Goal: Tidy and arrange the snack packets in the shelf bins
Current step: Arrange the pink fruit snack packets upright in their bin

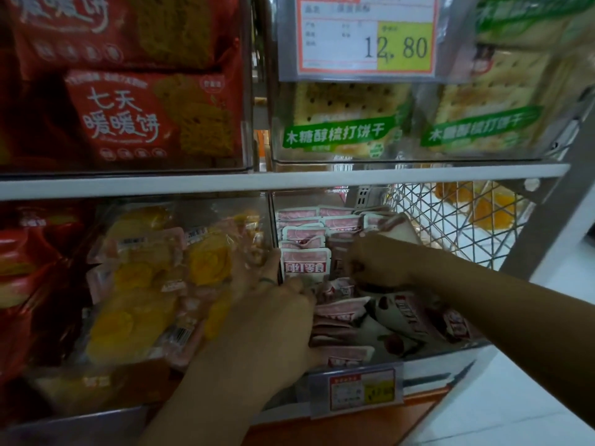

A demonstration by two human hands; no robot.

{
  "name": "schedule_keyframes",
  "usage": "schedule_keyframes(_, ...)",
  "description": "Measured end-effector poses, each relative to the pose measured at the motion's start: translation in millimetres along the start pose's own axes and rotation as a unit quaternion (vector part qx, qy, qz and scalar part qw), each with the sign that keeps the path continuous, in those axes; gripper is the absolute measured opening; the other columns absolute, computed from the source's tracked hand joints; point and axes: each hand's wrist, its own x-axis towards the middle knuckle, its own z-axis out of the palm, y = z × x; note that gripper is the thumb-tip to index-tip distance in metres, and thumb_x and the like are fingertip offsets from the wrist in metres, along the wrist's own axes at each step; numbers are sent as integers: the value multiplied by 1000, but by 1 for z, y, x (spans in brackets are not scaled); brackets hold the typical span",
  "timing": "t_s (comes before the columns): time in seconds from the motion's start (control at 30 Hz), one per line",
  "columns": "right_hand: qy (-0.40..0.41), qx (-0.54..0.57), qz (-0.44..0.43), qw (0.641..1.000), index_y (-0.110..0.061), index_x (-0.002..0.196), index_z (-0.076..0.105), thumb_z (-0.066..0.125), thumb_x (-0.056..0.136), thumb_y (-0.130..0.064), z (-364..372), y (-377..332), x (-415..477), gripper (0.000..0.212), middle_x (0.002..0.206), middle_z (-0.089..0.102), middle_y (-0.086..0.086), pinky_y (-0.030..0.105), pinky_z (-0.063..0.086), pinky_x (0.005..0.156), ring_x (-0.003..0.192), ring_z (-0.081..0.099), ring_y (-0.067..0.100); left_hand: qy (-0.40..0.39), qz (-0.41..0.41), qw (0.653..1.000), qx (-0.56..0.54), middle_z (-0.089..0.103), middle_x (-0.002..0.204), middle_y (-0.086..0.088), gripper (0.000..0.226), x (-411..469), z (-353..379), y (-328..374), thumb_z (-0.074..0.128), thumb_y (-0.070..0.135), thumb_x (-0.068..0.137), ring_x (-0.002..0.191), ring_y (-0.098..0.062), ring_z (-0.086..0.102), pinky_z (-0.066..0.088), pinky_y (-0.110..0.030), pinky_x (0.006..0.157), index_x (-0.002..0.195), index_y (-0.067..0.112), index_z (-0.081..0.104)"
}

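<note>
— Hands first: where are they?
— Both are inside the lower right bin (434, 357), a clear one. The left hand (267, 320) is in over the front edge, its fingers stretched up along the left wall beside an upright pink packet (306, 265). Blur keeps me from telling whether it grips that packet or only touches it.
— And the right hand (378, 265)?
— Its arm lies across from the right, knuckles up. The fingers are curled down and pinch a maroon packet (338, 257) just right of the upright one.
— How do the snack packets lie?
— A row of pink packets (306, 235) stands on edge at the back left of the bin. In front, loose packets (346, 312) lie tumbled flat, with white packets showing red fruit (396, 336) among them, below the right forearm.
— What's around the bin?
— A price tag (362, 392) hangs on its front. The next bin to the left holds yellow packets (138, 284), with red packets (19, 268) beyond. A wire mesh panel (450, 220) closes the right side. Above the white shelf board (193, 185) sit red biscuit packs (128, 117) and green-banded cracker packs (341, 123), with a tag reading 12.80 (367, 37) in front.
</note>
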Motion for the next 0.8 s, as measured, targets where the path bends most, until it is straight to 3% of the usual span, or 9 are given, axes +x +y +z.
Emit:
schedule_keyframes(0.1, 1, 18, 1, 1000, -9, 91, 67, 55, 89, -14, -4, -1, -19, 12, 97, 67, 7, 26, 41, 77, 83, 56, 16, 13, 1, 1000, -25, 21, 152, 12, 79, -2, 4, -2, 46, 67, 82, 143, -26, -15, -20, -67, 100, 147, 30, 20)
schedule_keyframes(0.2, 32, 4, 20, 999, -17, 100, 64, 50, 91, -15, -6, -4, -41, 16, 103, 62, 6, 27, 43, 77, 91, 58, 20, 18, 11, 999, -46, 4, 157, 11, 86, -2, 5, 1, 50, 57, 87, 142, -18, -20, -29, -53, 97, 150, 26, 0)
schedule_keyframes(0.3, 71, -32, 32, 996, -24, 104, 62, 46, 92, -12, 2, -9, -56, 24, 105, 62, 6, 32, 50, 76, 91, 61, 25, 19, 29, 999, -36, 1, 157, 7, 92, 0, 4, 5, 50, 57, 86, 144, -14, -11, -20, -57, 106, 149, 24, -9)
schedule_keyframes(0.4, 78, -26, 22, 996, -26, 109, 63, 47, 92, -8, 6, -10, -65, 29, 101, 65, 5, 26, 42, 66, 82, 60, 20, 4, 38, 999, -27, 12, 156, 2, 94, 5, -1, 5, 50, 63, 83, 142, -16, 12, 1, -41, 115, 150, 19, 0)
schedule_keyframes(0.47, 82, -12, 22, 996, -24, 100, 64, 50, 91, -8, 1, -9, -73, 24, 95, 64, 5, 26, 40, 65, 77, 57, 18, -3, 55, 998, 10, 17, 155, 0, 91, 5, -1, 7, 46, 65, 84, 140, -17, 21, 4, -43, 118, 149, 18, 3)
schedule_keyframes(0.53, 85, -16, 21, 996, -19, 92, 63, 50, 89, -8, -6, -7, -82, 18, 90, 62, 6, 26, 38, 63, 75, 55, 17, -9, 79, 995, 58, 22, 154, 1, 84, 4, -1, 9, 39, 64, 88, 138, -17, 26, -5, -51, 115, 149, 19, 5)
schedule_keyframes(0.63, 107, 3, 33, 994, -19, 100, 64, 49, 89, -8, -13, -6, -88, 21, 92, 60, 3, 24, 34, 58, 76, 51, 16, -47, 108, 990, 76, 27, 152, 0, 82, 13, -4, 7, 36, 65, 88, 137, -20, 30, -16, -58, 110, 150, 19, 9)
schedule_keyframes(0.8, 207, 37, 43, 977, -17, 99, 67, 52, 89, -11, -14, -1, -80, 19, 92, 65, 9, 32, 47, 71, 83, 59, 26, -92, 87, 990, 56, 53, 131, -3, 73, 49, -10, 0, 41, 65, 87, 123, -24, 46, 11, -53, 114, 141, 16, 31)
